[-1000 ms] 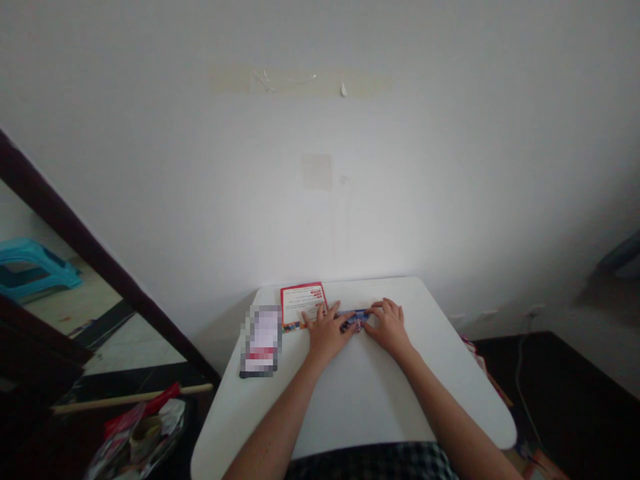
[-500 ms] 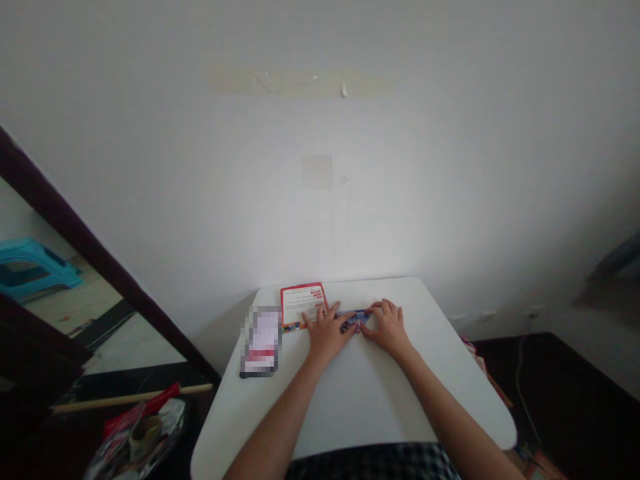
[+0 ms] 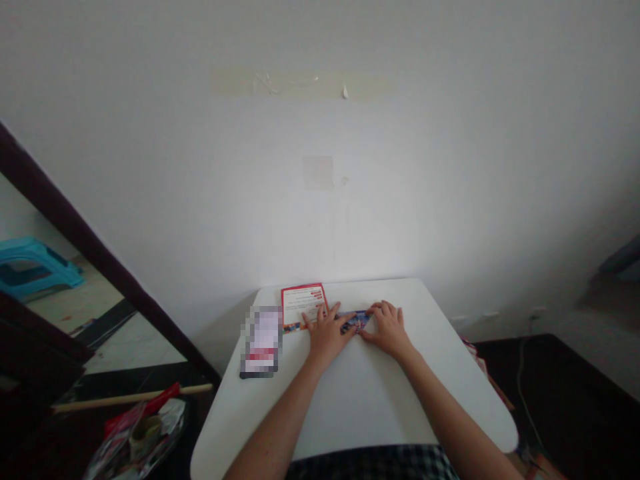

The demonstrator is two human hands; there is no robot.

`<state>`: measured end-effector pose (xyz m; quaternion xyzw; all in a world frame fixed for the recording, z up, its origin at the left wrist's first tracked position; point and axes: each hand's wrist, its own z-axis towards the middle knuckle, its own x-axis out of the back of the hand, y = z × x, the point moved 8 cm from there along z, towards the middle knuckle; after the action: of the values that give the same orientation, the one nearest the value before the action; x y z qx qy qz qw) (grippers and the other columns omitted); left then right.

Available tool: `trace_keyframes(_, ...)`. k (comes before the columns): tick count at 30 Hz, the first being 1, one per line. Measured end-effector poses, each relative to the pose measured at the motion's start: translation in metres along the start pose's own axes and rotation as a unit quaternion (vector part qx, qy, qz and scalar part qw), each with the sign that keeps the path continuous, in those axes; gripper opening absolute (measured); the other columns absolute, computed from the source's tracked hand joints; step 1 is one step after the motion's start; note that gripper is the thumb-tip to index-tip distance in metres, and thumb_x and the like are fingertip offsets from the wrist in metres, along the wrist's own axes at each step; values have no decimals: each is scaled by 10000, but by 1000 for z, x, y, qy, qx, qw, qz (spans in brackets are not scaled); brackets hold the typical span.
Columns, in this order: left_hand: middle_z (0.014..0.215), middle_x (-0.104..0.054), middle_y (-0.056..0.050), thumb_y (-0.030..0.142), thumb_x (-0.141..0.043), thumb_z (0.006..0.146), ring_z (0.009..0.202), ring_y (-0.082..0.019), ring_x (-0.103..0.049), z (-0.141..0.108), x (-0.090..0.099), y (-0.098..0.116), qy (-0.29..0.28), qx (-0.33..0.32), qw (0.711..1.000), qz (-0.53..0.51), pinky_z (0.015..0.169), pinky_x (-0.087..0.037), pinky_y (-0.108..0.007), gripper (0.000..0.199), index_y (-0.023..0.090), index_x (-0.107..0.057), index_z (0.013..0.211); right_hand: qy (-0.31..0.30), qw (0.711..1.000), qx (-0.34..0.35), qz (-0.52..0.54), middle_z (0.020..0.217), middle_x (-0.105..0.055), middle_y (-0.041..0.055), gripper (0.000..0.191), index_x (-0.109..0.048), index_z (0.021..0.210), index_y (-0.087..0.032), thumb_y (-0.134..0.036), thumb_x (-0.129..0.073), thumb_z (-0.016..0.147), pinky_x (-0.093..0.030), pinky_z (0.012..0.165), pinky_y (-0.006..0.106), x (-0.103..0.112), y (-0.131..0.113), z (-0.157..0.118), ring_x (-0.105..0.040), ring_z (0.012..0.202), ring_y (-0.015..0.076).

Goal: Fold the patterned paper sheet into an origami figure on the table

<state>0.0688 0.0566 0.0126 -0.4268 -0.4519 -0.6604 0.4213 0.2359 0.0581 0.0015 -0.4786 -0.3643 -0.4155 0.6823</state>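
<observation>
A small printed paper [image 3: 357,322] in blue and purple lies on the white table, partly covered by my fingers. My left hand [image 3: 327,337] rests spread over its left side, with some fingers reaching onto a red-bordered printed sheet [image 3: 300,307]. My right hand [image 3: 391,328] grips the small paper's right edge, its thumb at the near side and its fingers curled at the far corner. The palms hide both ends of the small paper, and I cannot make out its picture.
A blurred-out phone-shaped object [image 3: 261,343] lies on the left of the white table [image 3: 365,413], which stands against the wall [image 3: 425,167]. On the left are a dark-framed mirror [image 3: 100,240] reflecting a blue stool, and a bag-lined bin [image 3: 145,440]. A cable [image 3: 520,373] hangs at right.
Both hands stay almost in place on the small paper. The right thumb has shifted slightly, and the view has moved a touch.
</observation>
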Motion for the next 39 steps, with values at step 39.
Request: trace_keyframes(39, 1509, -411, 58, 608, -423, 895, 1413, -378, -227, 0, -8, -3, -6, -40, 999, -5, 1007, 32, -818, 370, 577, -530, 1248, 32, 999, -20, -15, 1276, -526, 117, 622, -555, 1161, -232, -634, -641, 694, -118, 1097, 659, 8, -5, -9, -406, 1253, 324)
